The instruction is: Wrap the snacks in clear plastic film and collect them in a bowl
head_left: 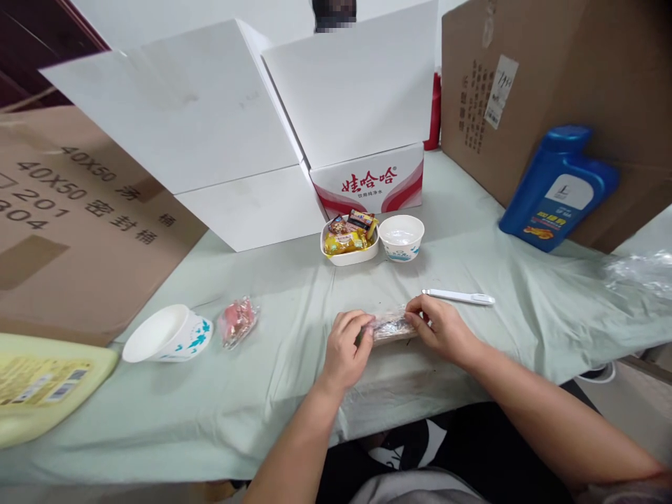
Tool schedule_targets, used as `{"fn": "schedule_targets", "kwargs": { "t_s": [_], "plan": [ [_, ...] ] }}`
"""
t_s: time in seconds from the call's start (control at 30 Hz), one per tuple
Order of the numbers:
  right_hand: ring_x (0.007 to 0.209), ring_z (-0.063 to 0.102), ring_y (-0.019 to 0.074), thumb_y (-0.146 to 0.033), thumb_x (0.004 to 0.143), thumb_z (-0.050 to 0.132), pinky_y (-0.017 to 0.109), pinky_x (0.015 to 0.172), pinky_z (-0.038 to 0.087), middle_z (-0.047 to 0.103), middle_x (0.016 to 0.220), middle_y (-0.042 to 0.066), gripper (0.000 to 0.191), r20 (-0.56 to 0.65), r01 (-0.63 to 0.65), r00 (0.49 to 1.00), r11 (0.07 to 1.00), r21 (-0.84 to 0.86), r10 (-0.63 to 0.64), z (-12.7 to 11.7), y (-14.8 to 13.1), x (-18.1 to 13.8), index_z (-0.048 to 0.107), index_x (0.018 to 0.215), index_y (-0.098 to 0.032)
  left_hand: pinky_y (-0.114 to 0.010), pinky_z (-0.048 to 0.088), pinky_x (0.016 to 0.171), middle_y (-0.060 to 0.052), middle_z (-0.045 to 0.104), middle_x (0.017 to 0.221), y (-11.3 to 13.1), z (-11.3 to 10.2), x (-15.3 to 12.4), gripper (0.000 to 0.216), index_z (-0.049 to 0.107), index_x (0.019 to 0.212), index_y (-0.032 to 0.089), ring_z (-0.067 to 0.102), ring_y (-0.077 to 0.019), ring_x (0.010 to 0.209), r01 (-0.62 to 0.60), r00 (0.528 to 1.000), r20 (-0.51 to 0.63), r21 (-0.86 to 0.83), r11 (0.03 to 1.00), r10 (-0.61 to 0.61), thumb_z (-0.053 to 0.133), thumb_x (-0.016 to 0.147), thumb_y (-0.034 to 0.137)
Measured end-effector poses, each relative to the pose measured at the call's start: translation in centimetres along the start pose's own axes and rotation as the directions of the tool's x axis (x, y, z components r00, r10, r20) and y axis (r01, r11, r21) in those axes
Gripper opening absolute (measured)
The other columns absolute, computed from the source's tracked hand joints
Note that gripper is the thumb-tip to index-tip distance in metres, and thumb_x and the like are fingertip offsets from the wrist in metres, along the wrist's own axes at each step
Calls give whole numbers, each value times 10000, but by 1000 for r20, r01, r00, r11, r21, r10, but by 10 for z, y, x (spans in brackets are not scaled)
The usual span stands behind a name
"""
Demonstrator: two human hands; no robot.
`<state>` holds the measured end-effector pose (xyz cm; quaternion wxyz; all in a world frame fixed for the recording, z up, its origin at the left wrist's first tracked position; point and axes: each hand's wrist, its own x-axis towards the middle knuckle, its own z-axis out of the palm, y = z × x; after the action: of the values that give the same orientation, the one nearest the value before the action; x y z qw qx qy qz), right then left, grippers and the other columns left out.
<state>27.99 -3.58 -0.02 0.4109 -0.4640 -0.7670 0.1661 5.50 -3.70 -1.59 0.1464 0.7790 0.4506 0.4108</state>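
Near the table's front edge, a flat package in clear plastic wrap [389,327] lies between my two hands. My left hand [346,346] grips its left end, thumb and fingers closed on it. At the right end, my right hand [433,322] pinches the wrap. What is inside the wrap is hard to make out. Just beyond my right hand lies a white, slim utility knife or pen-like tool [459,297]. Farther back stand a white dish of wrapped snacks [349,260] and a paper bowl [402,250] with something clear in it.
On the left are a tilted paper bowl [168,336], a clear bag with pink contents [239,322] and a yellow bottle [52,385]. White boxes [367,178] rise at the back. A blue jug [559,189] stands at right before a large carton [525,91]. Crumpled plastic [640,273] lies far right.
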Motion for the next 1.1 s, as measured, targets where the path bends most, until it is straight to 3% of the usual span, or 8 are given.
{"fn": "schedule_targets", "kwargs": {
  "t_s": [0.13, 0.27, 0.5, 0.6, 0.7, 0.77, 0.97, 1.1],
  "plan": [
    [706, 624, 174, -226, 909, 453, 294, 650, 485, 661, 835, 44, 119, -148, -98, 985, 995, -22, 94, 0, 4, -1, 519, 1007, -213, -273, 482, 709, -28, 639, 806, -10, 1, -1, 86, 625, 835, 189, 603, -163, 768, 271, 909, -228, -314, 910, -349, 560, 835, 245],
    [737, 624, 176, -248, 928, 440, 308, 687, 501, 657, 861, 44, 218, -255, -157, 954, 987, 27, 159, -4, 15, 1, 523, 1123, -201, -228, 446, 575, 18, 559, 691, -24, 1, 2, 96, 510, 778, 196, 546, -119, 605, 336, 795, -279, -536, 774, -538, 546, 792, 283],
    [832, 614, 204, -215, 927, 410, 355, 751, 504, 624, 878, 57, 192, -335, -124, 937, 991, -43, 103, -19, 19, 5, 600, 905, -226, -261, 461, 732, -12, 547, 894, -28, -8, 1, 153, 501, 938, 217, 570, -144, 821, 298, 704, -486, -462, 836, -519, 541, 799, 265],
    [939, 604, 237, -223, 935, 403, 404, 826, 500, 608, 949, 92, 205, -432, -92, 901, 989, -119, 32, -26, 13, 4, 607, 943, -226, -365, 431, 933, -84, 553, 1150, -17, -17, -1, 223, 526, 1076, 216, 527, -225, 1122, 164, 789, -583, -105, 981, -194, 520, 858, 264],
    [1050, 585, 267, -284, 927, 476, 437, 894, 489, 610, 1088, 134, 233, -281, 80, 953, 989, -127, -113, -27, 6, 2, 586, 1118, -209, -473, 349, 1036, -120, 609, 1184, -6, -21, 0, 331, 545, 1197, 200, 503, -301, 1211, -25, 954, -278, 302, 953, 114, 551, 880, 293],
    [1110, 561, 294, -344, 891, 568, 463, 919, 477, 617, 1148, 150, 378, -42, 229, 971, 965, -125, -236, -25, 2, 2, 544, 1235, -189, -522, 276, 1068, -103, 663, 1111, 1, -20, 2, 338, 584, 1188, 215, 536, -321, 1176, -119, 984, -70, 444, 888, 167, 608, 864, 307],
    [994, 601, 220, -156, 935, 466, 525, 1050, 337, 693, 914, 54, 211, 311, 445, 873, 874, -197, -374, -29, -11, 2, 640, 1032, -225, -435, 394, 939, -22, 647, 759, 28, -22, -7, 187, 655, 861, 222, 611, -216, 887, -370, 928, 154, 478, 796, 339, 523, 884, 92],
    [810, 600, 186, -196, 948, 461, 354, 798, 455, 668, 793, 45, 188, 458, 448, 815, 888, -106, -356, -40, -27, -4, 630, 866, -200, -332, 453, 655, -30, 603, 722, 47, -28, -24, 165, 617, 774, 209, 574, -203, 741, -397, 891, 386, 410, 821, 238, 531, 881, 116]
  ]
}}
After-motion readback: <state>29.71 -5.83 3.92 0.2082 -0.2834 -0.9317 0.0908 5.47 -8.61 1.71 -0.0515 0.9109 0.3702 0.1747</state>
